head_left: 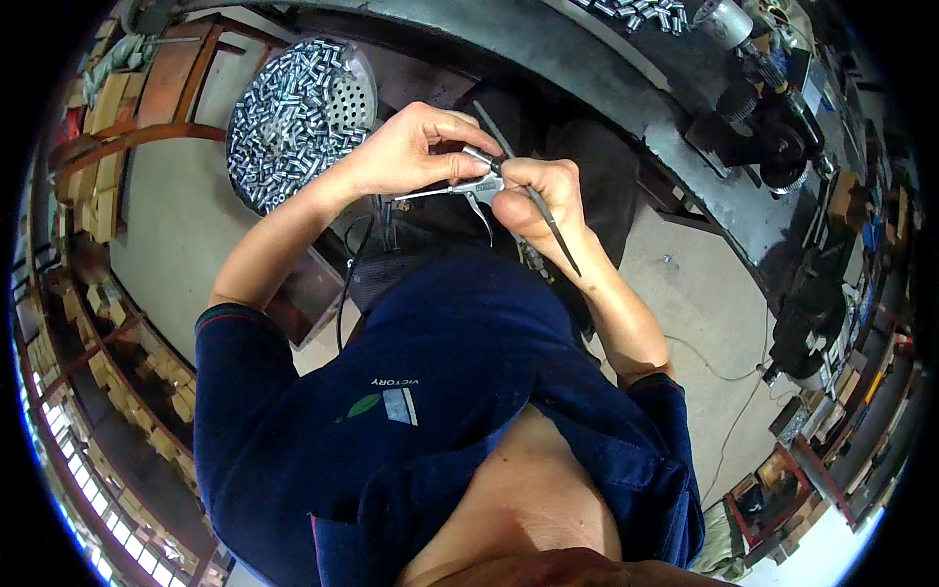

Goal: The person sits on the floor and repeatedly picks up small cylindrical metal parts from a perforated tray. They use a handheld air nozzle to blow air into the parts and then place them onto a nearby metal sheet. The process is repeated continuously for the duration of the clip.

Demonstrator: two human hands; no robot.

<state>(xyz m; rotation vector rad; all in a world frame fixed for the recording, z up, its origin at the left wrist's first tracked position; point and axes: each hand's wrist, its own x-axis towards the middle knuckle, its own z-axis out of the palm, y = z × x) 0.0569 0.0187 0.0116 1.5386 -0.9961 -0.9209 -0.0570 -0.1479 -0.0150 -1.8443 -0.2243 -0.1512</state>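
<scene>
My left hand (421,147) is closed, pinching a small shiny metal sleeve (479,155) between thumb and fingers. Right beside it, my right hand (540,196) is closed around a slim dark file (543,207), whose tapered end points back toward my wrist. A silver air blow gun (477,188) with a thin nozzle and a curved lever also sits in the right hand, its nozzle pointing left beneath my left hand. Both hands meet above my lap, and the right fingertips hide the sleeve's far end.
Left of my hands stands a round perforated metal basin (364,86) heaped with small metal sleeves (284,127). A dark workbench (626,108) runs across the far side and right, carrying a bench machine (763,127) and more sleeves (641,14). Shelves with boxes (108,323) line the left.
</scene>
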